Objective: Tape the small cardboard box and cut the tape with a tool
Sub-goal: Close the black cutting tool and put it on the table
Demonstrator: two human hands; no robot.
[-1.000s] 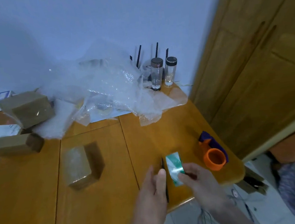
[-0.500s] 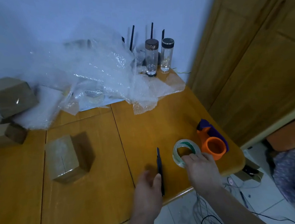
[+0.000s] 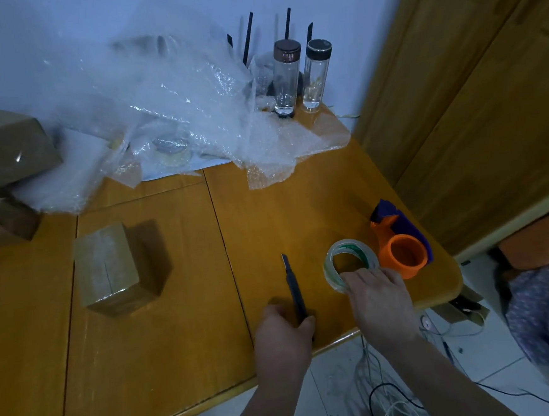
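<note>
A small cardboard box [image 3: 107, 270] with clear tape across its top stands on the wooden table [image 3: 166, 347], left of centre. My left hand [image 3: 285, 335] grips the near end of a dark utility knife [image 3: 293, 283] that lies on the table pointing away from me. My right hand [image 3: 377, 295] holds the near rim of a clear tape roll [image 3: 349, 262] with a green core, resting it on the table beside the knife. Both hands are well to the right of the box.
An orange and blue tape dispenser [image 3: 401, 247] sits just right of the roll near the table's corner. Bubble wrap [image 3: 174, 117] covers the back, with two glass bottles [image 3: 287, 78] behind. More cardboard boxes [image 3: 2, 147] stand at the far left. Cables lie on the floor below.
The tape roll came down from in front of me onto the table by the dispenser. My left hand closed around the knife handle. The view shifted slightly.
</note>
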